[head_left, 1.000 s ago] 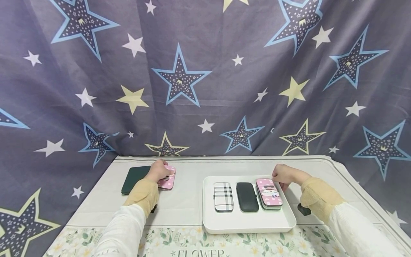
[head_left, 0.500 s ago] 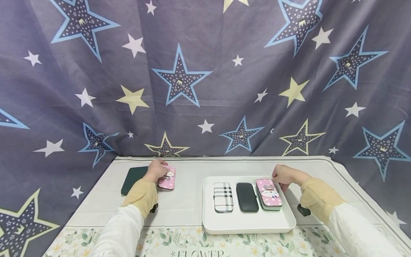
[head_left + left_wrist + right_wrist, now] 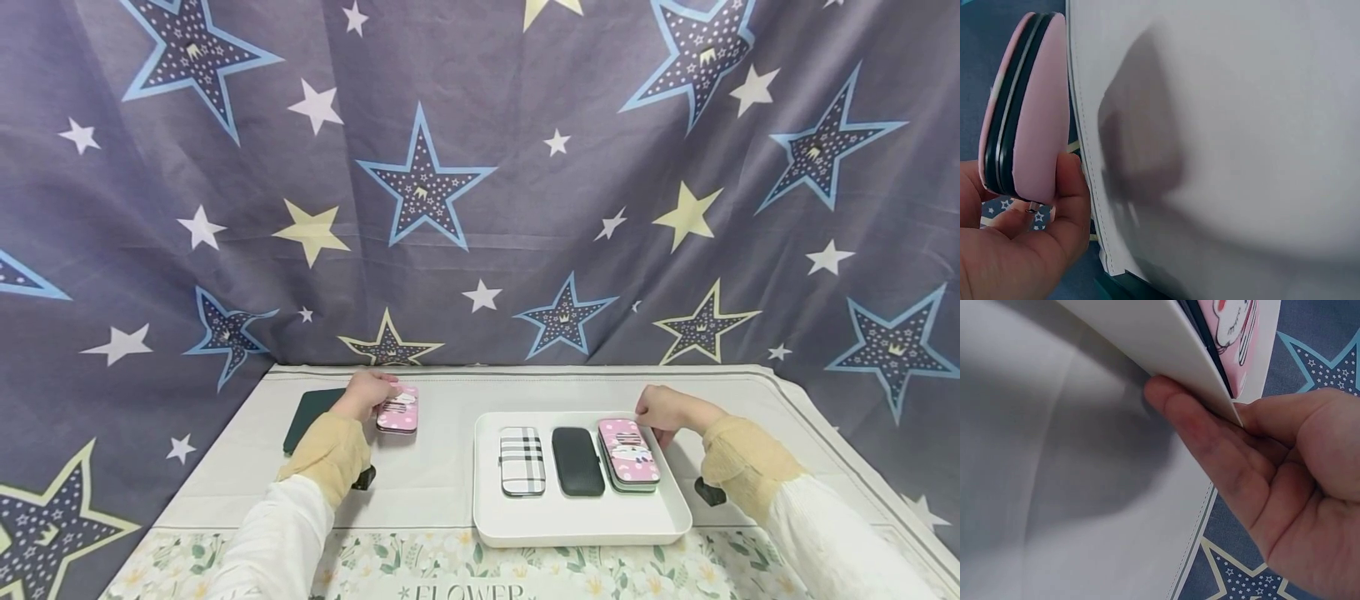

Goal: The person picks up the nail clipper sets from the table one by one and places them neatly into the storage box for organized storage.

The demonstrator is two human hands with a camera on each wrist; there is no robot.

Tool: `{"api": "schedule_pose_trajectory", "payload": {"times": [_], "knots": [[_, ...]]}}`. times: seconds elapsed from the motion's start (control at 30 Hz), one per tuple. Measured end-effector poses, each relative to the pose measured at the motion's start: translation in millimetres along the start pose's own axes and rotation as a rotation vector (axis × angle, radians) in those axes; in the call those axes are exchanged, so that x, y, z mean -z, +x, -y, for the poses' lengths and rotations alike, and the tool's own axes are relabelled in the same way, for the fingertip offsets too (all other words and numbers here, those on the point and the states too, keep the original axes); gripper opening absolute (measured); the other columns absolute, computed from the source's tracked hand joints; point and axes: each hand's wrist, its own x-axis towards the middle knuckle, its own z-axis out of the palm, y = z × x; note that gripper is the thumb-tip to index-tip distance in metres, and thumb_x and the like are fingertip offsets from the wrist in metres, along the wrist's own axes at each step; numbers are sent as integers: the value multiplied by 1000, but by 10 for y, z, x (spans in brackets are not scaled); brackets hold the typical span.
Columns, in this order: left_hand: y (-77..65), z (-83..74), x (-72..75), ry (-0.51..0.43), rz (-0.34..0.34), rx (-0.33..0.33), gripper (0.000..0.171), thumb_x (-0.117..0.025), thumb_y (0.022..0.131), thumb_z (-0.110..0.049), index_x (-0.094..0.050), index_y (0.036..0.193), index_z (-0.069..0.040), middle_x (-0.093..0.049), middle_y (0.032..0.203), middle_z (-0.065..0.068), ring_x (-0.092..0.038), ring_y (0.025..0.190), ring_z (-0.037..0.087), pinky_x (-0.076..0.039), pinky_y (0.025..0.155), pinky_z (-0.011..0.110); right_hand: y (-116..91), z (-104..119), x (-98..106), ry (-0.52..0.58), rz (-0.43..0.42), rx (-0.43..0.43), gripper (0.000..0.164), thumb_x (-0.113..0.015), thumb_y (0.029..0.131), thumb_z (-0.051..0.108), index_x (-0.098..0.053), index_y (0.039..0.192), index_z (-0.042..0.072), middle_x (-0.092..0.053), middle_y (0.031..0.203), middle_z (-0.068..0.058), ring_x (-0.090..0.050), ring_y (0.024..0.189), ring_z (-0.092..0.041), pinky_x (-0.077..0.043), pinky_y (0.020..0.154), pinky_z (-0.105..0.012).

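My left hand (image 3: 360, 394) grips a small pink patterned case (image 3: 397, 410) by one end at the back left. In the left wrist view the pink case (image 3: 1044, 119) shows its metal-framed edge and small clasp. It is raised off the table and casts a shadow there. My right hand (image 3: 662, 410) pinches the right rim of a white tray (image 3: 573, 533), thumb inside and fingers outside the wall. Inside the tray lie a plaid case (image 3: 522, 462), a black case (image 3: 577, 462) and, at the right, another pink case (image 3: 628, 452) stacked on a green one.
A dark green flat item (image 3: 306, 414) lies on the table left of my left hand, partly hidden by it. The tablecloth (image 3: 435, 467) has a floral band (image 3: 420, 554) along the front. A star-patterned curtain (image 3: 480, 208) hangs behind the table's back edge.
The pink case in my left hand has come up and moved slightly right, away from the dark green item. My right hand and the tray stay in place.
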Motion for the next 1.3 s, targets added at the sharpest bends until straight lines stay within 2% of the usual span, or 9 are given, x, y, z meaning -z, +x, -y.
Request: {"api": "schedule_pose_trajectory", "payload": {"times": [0.1,0.27,0.43,0.7,0.87,1.13,1.3], "knots": [[-17,-32,-5,-29,6,22,37,-63,87,-1,-57,122,8,-57,72,0,-47,55,6,-41,48,19,8,-4,-3,-5,-2,0,21,-49,91,1,-68,82,-2,-63,54,-8,-63,48,-16,-57,51,-30],[-35,-124,-23,-133,76,35,41,-59,91,-3,-49,129,11,-61,78,2,-57,63,6,-53,60,22,12,1,-2,-14,-3,-1,21,-49,91,1,-68,82,-2,-62,54,-8,-63,48,-16,-57,51,-30],[-61,-246,-48,-155,114,39,43,-59,92,-6,-48,131,8,-63,85,5,-60,67,8,-55,68,28,10,1,-2,-13,-2,4,21,-49,91,1,-68,82,-2,-62,54,-8,-63,47,-16,-57,51,-30],[-95,-385,-73,-207,155,27,42,-62,90,-6,-50,129,8,-64,82,4,-62,68,9,-56,65,25,-9,9,4,-1,-3,10,20,-50,91,1,-68,82,-2,-62,54,-8,-63,48,-16,-57,52,-30],[-164,-483,-78,-246,189,12,43,-61,90,-3,-49,130,9,-65,80,3,-63,69,9,-56,66,25,-6,14,12,-7,3,7,20,-50,91,1,-68,84,-3,-63,55,-9,-63,49,-16,-57,52,-30],[-257,-670,-147,-233,182,13,42,-62,89,-5,-52,129,4,-64,90,7,-63,71,10,-56,69,26,0,19,18,-1,4,14,21,-49,90,0,-67,80,-2,-62,53,-8,-63,48,-17,-57,53,-32],[-349,-760,-231,-237,213,-15,44,-63,89,-5,-51,131,3,-65,91,7,-63,71,10,-56,68,25,-3,20,14,-18,1,12,22,-49,90,1,-66,75,0,-61,52,-7,-63,47,-16,-57,52,-31]]}}
